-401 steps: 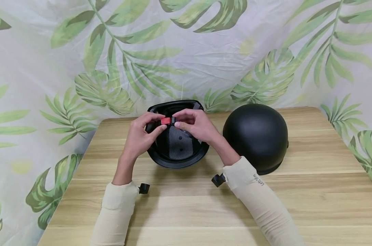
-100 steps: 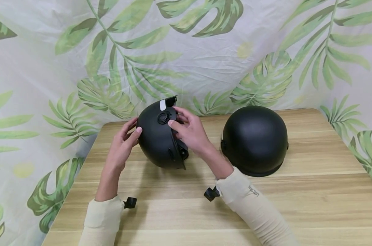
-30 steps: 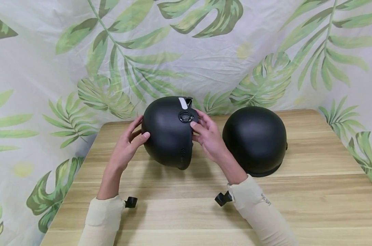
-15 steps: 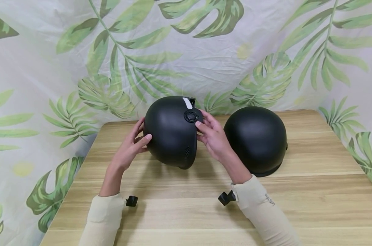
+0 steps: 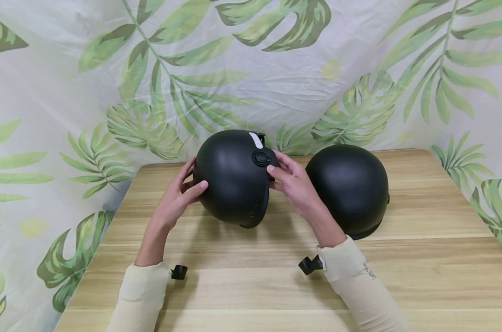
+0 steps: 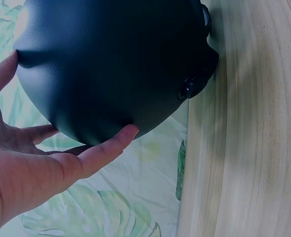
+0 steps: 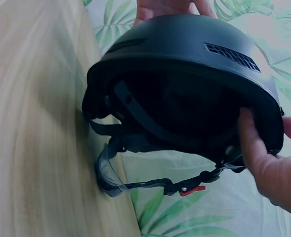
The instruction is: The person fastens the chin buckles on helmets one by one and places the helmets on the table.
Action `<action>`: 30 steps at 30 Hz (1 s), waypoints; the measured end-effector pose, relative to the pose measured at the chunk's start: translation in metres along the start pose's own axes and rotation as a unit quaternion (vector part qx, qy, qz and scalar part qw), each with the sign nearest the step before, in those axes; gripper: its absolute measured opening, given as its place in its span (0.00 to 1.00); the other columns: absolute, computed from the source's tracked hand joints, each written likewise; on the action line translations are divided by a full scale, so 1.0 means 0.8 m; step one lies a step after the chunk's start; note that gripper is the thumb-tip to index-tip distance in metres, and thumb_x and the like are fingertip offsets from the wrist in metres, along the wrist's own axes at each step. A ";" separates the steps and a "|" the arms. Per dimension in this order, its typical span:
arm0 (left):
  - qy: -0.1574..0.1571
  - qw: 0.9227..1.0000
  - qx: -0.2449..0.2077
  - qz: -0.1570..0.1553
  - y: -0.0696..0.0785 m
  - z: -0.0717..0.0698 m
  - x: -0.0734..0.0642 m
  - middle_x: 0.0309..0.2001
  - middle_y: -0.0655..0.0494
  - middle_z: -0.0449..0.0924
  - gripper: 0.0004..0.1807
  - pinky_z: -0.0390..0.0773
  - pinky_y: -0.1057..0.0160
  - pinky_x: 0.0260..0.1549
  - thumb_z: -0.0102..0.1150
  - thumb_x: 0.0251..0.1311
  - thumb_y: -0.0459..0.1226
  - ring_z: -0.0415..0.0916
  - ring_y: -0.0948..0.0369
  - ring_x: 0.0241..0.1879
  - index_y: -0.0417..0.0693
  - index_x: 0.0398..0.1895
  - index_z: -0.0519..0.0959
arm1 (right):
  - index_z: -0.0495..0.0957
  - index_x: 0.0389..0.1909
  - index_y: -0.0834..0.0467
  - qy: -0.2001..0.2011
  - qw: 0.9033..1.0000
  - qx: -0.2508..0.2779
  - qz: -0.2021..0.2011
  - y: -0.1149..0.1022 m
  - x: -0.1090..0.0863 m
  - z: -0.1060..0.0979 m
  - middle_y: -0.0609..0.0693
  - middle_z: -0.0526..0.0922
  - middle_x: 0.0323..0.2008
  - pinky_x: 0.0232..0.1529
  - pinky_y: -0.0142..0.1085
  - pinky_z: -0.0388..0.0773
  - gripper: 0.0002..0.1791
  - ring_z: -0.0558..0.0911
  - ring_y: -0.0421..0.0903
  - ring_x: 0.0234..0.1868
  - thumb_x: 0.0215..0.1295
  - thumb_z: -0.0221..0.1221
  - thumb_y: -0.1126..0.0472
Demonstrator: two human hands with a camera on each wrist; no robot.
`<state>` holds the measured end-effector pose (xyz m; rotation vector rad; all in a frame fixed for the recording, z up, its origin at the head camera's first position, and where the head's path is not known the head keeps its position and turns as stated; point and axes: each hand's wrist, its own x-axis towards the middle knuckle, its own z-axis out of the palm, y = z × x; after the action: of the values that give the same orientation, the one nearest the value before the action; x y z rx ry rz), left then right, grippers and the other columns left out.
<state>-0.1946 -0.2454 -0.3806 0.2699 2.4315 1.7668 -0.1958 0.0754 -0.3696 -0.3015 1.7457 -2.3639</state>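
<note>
A black helmet [image 5: 230, 177] is held tilted on its side above the table, its crown toward my left hand. My left hand [image 5: 176, 198] grips the crown, thumb in front and fingers behind; the left wrist view shows this hand [image 6: 42, 168] spread against the smooth shell. My right hand [image 5: 294, 184] pinches the rim beside the round side vent [image 5: 261, 158], below a white sticker [image 5: 256, 140]. In the right wrist view the hollow inside shows, with a chin strap [image 7: 148, 184] hanging below it and a red buckle [image 7: 192, 190] on the strap.
A second black helmet [image 5: 350, 189] stands dome up on the wooden table [image 5: 251, 286], right behind my right forearm. A leaf-patterned cloth [image 5: 275, 87] hangs at the table's back edge. Black wrist cameras [image 5: 179, 272] stick out from both sleeves.
Earlier both hands held the red buckle at the helmet's open side. Later the helmet lay turned sideways in both hands; since then it has rolled and shifted right, with the right hand moving along.
</note>
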 end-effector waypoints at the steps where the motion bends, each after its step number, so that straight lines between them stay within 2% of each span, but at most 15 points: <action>1: 0.001 1.000 0.001 0.000 0.000 0.000 0.000 0.86 0.51 0.48 0.45 0.83 0.73 0.51 0.61 0.74 0.47 0.62 0.44 0.80 0.74 0.87 0.49 | 0.60 0.83 0.58 0.001 1.000 -0.012 0.003 -0.001 0.000 -0.002 0.60 0.69 0.76 0.50 0.33 0.87 0.31 0.82 0.42 0.57 0.83 0.52 0.65; 3: 0.003 1.000 0.002 -0.001 0.001 0.002 0.000 0.86 0.51 0.48 0.45 0.82 0.73 0.51 0.61 0.74 0.47 0.62 0.44 0.80 0.73 0.87 0.49 | 0.62 0.82 0.56 0.005 0.999 -0.044 0.007 -0.003 0.000 -0.004 0.59 0.69 0.76 0.52 0.35 0.87 0.31 0.84 0.42 0.55 0.82 0.54 0.63; 6: 0.006 1.000 0.009 0.001 0.001 0.003 0.000 0.86 0.51 0.48 0.45 0.81 0.74 0.51 0.62 0.74 0.46 0.62 0.43 0.80 0.73 0.87 0.49 | 0.64 0.82 0.54 0.017 0.995 -0.099 0.014 -0.006 0.000 -0.008 0.57 0.70 0.75 0.58 0.44 0.87 0.31 0.87 0.44 0.53 0.82 0.56 0.61; 8: 0.008 1.000 0.019 0.002 0.002 0.003 0.000 0.86 0.52 0.49 0.46 0.82 0.71 0.53 0.63 0.73 0.46 0.62 0.43 0.80 0.73 0.87 0.49 | 0.64 0.82 0.53 0.027 0.991 -0.133 0.014 -0.009 -0.002 -0.010 0.56 0.70 0.76 0.61 0.50 0.85 0.32 0.87 0.48 0.56 0.81 0.58 0.60; 10: 0.010 0.999 0.032 0.007 0.002 0.005 0.000 0.86 0.52 0.49 0.46 0.82 0.64 0.58 0.64 0.72 0.46 0.61 0.42 0.80 0.72 0.87 0.50 | 0.63 0.82 0.53 0.037 0.985 -0.167 0.011 -0.012 -0.003 -0.012 0.55 0.68 0.78 0.63 0.54 0.84 0.33 0.85 0.52 0.62 0.80 0.59 0.59; 14: 0.015 0.999 0.048 0.013 0.003 0.007 -0.001 0.86 0.52 0.50 0.47 0.78 0.46 0.66 0.65 0.71 0.47 0.60 0.41 0.80 0.72 0.87 0.50 | 0.65 0.82 0.51 0.056 0.970 -0.237 -0.002 -0.016 -0.007 -0.015 0.54 0.67 0.79 0.60 0.50 0.84 0.34 0.78 0.56 0.70 0.79 0.61 0.56; 15: 0.017 0.999 0.049 0.013 0.003 0.007 -0.001 0.86 0.53 0.50 0.47 0.77 0.43 0.66 0.66 0.71 0.47 0.61 0.41 0.80 0.73 0.87 0.51 | 0.65 0.82 0.50 0.059 0.965 -0.256 -0.006 -0.016 -0.008 -0.016 0.54 0.66 0.79 0.58 0.48 0.83 0.34 0.77 0.56 0.71 0.79 0.61 0.55; 17: 0.018 0.999 0.046 0.013 0.003 0.008 0.000 0.86 0.54 0.51 0.47 0.77 0.45 0.66 0.66 0.71 0.46 0.61 0.41 0.80 0.74 0.86 0.51 | 0.66 0.81 0.50 0.062 0.957 -0.282 -0.012 -0.017 -0.008 -0.017 0.55 0.68 0.77 0.56 0.48 0.82 0.33 0.76 0.57 0.71 0.78 0.61 0.54; 20: 0.012 0.999 0.033 0.003 0.002 0.009 0.001 0.86 0.55 0.48 0.47 0.81 0.55 0.62 0.66 0.71 0.47 0.60 0.42 0.81 0.75 0.86 0.50 | 0.66 0.81 0.51 0.061 0.952 -0.299 -0.018 -0.017 -0.008 -0.019 0.57 0.68 0.76 0.61 0.50 0.79 0.33 0.74 0.57 0.71 0.79 0.61 0.55; 23: -0.001 1.000 0.019 -0.010 0.001 0.011 0.001 0.87 0.55 0.45 0.50 0.82 0.61 0.59 0.66 0.71 0.47 0.59 0.43 0.81 0.75 0.87 0.45 | 0.65 0.81 0.53 0.060 0.954 -0.293 -0.026 -0.017 -0.007 -0.020 0.58 0.68 0.76 0.70 0.53 0.76 0.33 0.73 0.57 0.72 0.79 0.60 0.57; 26: -0.005 1.000 0.019 -0.016 0.000 0.015 0.003 0.87 0.53 0.44 0.52 0.81 0.57 0.63 0.66 0.71 0.47 0.59 0.42 0.81 0.73 0.88 0.42 | 0.65 0.81 0.55 0.062 0.955 -0.287 -0.038 -0.015 -0.006 -0.021 0.58 0.68 0.75 0.75 0.52 0.72 0.32 0.73 0.56 0.73 0.80 0.59 0.60; 30: 0.003 1.000 0.026 -0.015 -0.001 0.018 0.005 0.87 0.53 0.46 0.54 0.77 0.45 0.67 0.68 0.69 0.48 0.59 0.42 0.81 0.70 0.88 0.42 | 0.67 0.80 0.57 0.063 0.957 -0.279 -0.054 -0.013 -0.005 -0.020 0.58 0.68 0.76 0.76 0.51 0.72 0.32 0.73 0.56 0.74 0.78 0.61 0.62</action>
<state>-0.1953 -0.2310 -0.3858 0.2313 2.4754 1.6958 -0.1968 0.0944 -0.3641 -0.3330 2.4978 -1.9380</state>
